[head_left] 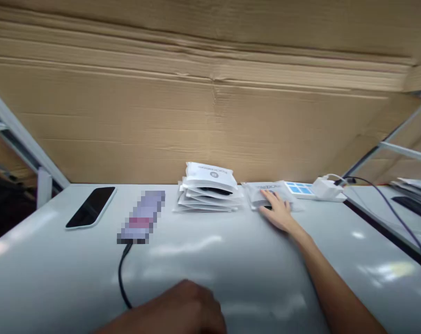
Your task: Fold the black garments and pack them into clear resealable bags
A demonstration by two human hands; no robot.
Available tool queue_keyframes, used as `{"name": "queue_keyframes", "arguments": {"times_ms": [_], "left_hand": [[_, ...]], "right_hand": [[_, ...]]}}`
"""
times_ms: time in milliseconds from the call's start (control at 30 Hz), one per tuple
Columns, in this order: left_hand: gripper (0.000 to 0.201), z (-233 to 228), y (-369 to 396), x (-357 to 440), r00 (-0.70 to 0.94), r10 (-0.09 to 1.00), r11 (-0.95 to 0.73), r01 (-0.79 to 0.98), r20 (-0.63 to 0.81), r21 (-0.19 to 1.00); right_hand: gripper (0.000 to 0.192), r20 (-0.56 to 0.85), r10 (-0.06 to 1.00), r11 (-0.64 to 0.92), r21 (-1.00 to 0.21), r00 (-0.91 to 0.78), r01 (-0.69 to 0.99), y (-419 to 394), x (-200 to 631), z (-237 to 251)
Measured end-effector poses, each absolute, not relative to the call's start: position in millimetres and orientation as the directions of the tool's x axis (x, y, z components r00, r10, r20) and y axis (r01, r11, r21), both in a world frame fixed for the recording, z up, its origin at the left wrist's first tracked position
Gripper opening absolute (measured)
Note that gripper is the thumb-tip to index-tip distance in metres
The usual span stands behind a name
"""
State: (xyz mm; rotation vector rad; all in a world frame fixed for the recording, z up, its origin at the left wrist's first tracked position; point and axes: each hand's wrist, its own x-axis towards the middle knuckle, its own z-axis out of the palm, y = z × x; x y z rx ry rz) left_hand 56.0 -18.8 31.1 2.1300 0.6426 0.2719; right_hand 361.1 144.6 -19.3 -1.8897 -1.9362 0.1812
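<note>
My right hand (pixel 277 211) lies on a frosted plastic pouch (pixel 255 191) with grey lettering, its fingers stretched out and spread. Something dark shows at the pouch's near edge, beneath the hand. To the left of it stands a stack of similar white pouches (pixel 210 188), with a dark item partly visible in the upper part. Low in the picture, my left hand (pixel 192 306) is above the near part of the table, dark and blurred. Its knuckles are bent, while the fingertips are cut off by the lower edge, so whatever they may hold is hidden.
On the left of the grey table (pixel 252 260) lie a dark-screened phone (pixel 91 208) and a pixelated device (pixel 142 217) with a black cable (pixel 121 273). A power strip (pixel 302 189) with a white charger (pixel 325 188) sits at back right. Cardboard (pixel 210 120) walls the back.
</note>
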Motion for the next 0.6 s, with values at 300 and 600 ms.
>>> {"name": "queue_keyframes", "arguments": {"times_ms": [300,600], "left_hand": [[0.030,9.0,16.2,40.7,0.401,0.897,0.021,0.381,-0.185,0.924],[0.031,1.5,20.1,41.2,0.296,0.949,0.104,0.043,-0.112,0.994]], "right_hand": [[0.042,0.515,0.821,0.497,-0.436,-0.245,0.750,136.3,270.1,21.5],[0.021,0.489,0.856,0.448,-0.544,-0.167,0.709,128.2,232.2,46.6]]}}
